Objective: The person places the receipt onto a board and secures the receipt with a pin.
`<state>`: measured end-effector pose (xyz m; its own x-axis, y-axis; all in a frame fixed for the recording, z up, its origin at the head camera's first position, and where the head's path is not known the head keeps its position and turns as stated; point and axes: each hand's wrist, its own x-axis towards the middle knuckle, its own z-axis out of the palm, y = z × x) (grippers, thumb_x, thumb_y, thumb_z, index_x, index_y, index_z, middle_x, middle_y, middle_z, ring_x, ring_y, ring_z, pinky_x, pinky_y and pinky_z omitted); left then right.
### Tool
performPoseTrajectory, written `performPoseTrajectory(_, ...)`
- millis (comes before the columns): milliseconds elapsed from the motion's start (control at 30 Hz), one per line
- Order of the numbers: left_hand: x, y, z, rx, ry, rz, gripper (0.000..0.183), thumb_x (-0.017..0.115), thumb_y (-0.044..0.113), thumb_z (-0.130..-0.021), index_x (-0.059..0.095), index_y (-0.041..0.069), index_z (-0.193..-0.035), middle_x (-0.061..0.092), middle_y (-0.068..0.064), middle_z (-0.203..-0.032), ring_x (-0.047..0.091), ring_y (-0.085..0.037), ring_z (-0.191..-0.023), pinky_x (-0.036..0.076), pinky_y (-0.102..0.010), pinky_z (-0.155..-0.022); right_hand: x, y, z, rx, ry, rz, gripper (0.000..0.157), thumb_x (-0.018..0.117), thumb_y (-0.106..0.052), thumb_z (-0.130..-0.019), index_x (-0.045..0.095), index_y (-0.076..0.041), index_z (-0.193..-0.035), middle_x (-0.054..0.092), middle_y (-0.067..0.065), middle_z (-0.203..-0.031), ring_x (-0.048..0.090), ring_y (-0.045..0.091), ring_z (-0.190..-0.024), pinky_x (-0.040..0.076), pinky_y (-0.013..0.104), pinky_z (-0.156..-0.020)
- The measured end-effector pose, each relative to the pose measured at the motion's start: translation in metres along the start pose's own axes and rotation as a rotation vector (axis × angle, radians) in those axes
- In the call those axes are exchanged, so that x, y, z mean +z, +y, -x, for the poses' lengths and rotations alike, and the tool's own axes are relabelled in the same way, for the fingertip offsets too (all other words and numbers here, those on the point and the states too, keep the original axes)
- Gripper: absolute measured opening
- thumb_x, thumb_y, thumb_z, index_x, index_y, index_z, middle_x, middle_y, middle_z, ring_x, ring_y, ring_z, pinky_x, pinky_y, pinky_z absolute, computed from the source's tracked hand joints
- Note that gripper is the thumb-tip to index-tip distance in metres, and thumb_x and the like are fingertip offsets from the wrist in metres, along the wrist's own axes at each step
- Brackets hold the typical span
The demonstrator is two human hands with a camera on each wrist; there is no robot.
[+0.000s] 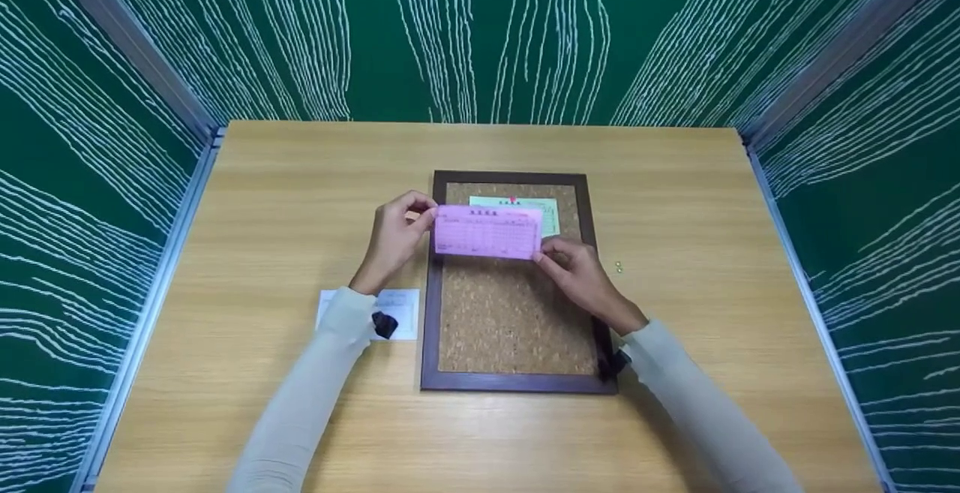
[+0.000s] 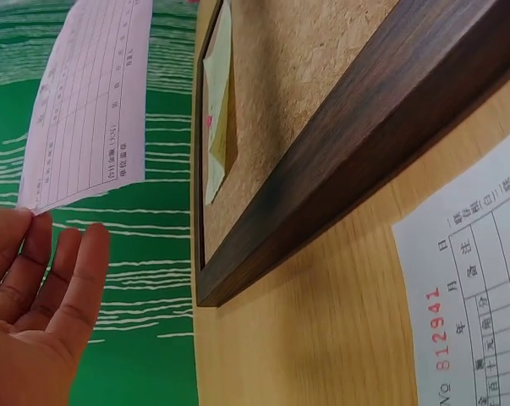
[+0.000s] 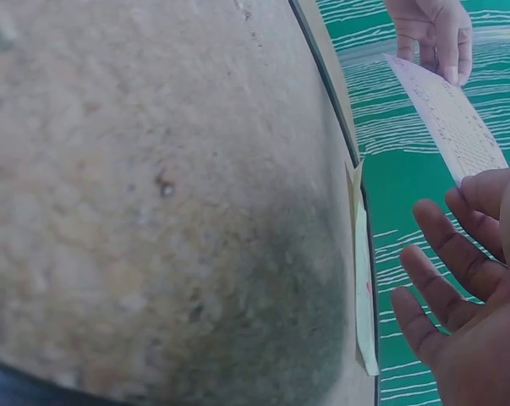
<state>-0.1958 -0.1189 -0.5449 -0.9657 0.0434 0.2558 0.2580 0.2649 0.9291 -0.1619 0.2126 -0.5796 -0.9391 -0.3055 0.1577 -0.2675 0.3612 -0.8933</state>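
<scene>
A pink printed form slip [image 1: 488, 232] is held up above a framed cork board [image 1: 510, 313]. My left hand [image 1: 396, 234] pinches the slip at its left edge, between thumb and index finger. At the lower right corner, my right hand [image 1: 576, 272] pinches it the same way, its other fingers spread in the right wrist view. Behind the slip, a green form slip [image 1: 551, 211] lies on the cork with a red pushpin [image 1: 513, 199] at its top edge; the pink slip covers part of it. In the left wrist view the green slip [image 2: 216, 127] stands slightly off the cork.
A white form slip [image 1: 401, 313] lies on the table left of the frame, partly under my left forearm. Two small yellowish pins [image 1: 619, 267] lie right of the board. Green walls with white lines [image 1: 510, 35] enclose the wooden table [image 1: 300, 178] at the back and sides.
</scene>
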Motion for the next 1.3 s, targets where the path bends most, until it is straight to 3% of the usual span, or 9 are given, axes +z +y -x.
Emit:
performPoseTrajectory(100, 0.004, -0.002, -0.001, -0.005, -0.017, -0.018, 0.008, 0.073, 0.0, -0.104, 0.077, 0.006, -0.102, 0.076, -0.008, -0.102, 0.069, -0.019, -0.098, 0.059, -0.027, -0.081, -0.001, 0.004, 0.003, 0.02, 0.013, 0.02, 0.013, 0.072, -0.011, -0.108, 0.082, -0.004, -0.106, 0.079, 0.01, -0.116, 0.071, 0.023, -0.106, 0.062, 0.038, -0.099)
performPoseTrajectory(267, 0.01, -0.006, -0.002, -0.017, -0.035, -0.012, 0.006, 0.072, 0.0, -0.104, 0.076, 0.004, -0.103, 0.075, -0.009, -0.101, 0.068, -0.019, -0.097, 0.059, -0.027, -0.082, -0.001, 0.01, 0.008, 0.021, 0.012, 0.033, 0.013, 0.072, -0.014, -0.108, 0.082, -0.005, -0.108, 0.08, 0.008, -0.119, 0.069, 0.022, -0.102, 0.058, 0.024, -0.087)
performPoseTrajectory(500, 0.019, -0.012, -0.003, -0.022, -0.053, -0.012, 0.006, 0.073, -0.005, -0.102, 0.077, -0.001, -0.104, 0.077, -0.012, -0.103, 0.069, -0.022, -0.099, 0.06, -0.029, -0.084, -0.004, 0.014, 0.015, 0.037, 0.008, 0.046, 0.011, 0.072, -0.012, -0.108, 0.082, -0.007, -0.107, 0.079, 0.006, -0.119, 0.067, 0.023, -0.101, 0.055, 0.024, -0.084)
performPoseTrajectory(733, 0.027, -0.012, -0.006, -0.045, -0.06, 0.03, 0.007, 0.071, -0.006, -0.103, 0.076, -0.003, -0.104, 0.077, -0.014, -0.104, 0.072, -0.023, -0.102, 0.063, -0.033, -0.091, -0.007, 0.012, 0.015, 0.072, 0.014, 0.079, 0.016, 0.066, -0.013, -0.112, 0.079, -0.005, -0.107, 0.073, 0.008, -0.109, 0.063, 0.023, -0.09, 0.05, 0.026, -0.072)
performPoseTrajectory(900, 0.03, -0.012, -0.005, -0.036, -0.07, 0.013, 0.006, 0.071, -0.005, -0.103, 0.076, -0.003, -0.105, 0.077, -0.014, -0.104, 0.072, -0.024, -0.1, 0.062, -0.031, -0.09, -0.01, 0.013, 0.019, 0.072, 0.022, 0.075, 0.017, 0.065, -0.011, -0.112, 0.078, -0.005, -0.105, 0.074, 0.007, -0.116, 0.063, 0.024, -0.096, 0.05, 0.028, -0.078)
performPoseTrajectory(1300, 0.039, -0.011, -0.003, -0.028, -0.092, -0.001, 0.007, 0.071, -0.006, -0.102, 0.076, -0.003, -0.106, 0.077, -0.015, -0.104, 0.073, -0.024, -0.098, 0.062, -0.032, -0.089, -0.017, 0.019, 0.027, 0.072, 0.043, 0.071, 0.014, 0.069, -0.009, -0.109, 0.08, -0.005, -0.102, 0.072, 0.007, -0.101, 0.061, 0.025, -0.092, 0.049, 0.027, -0.077)
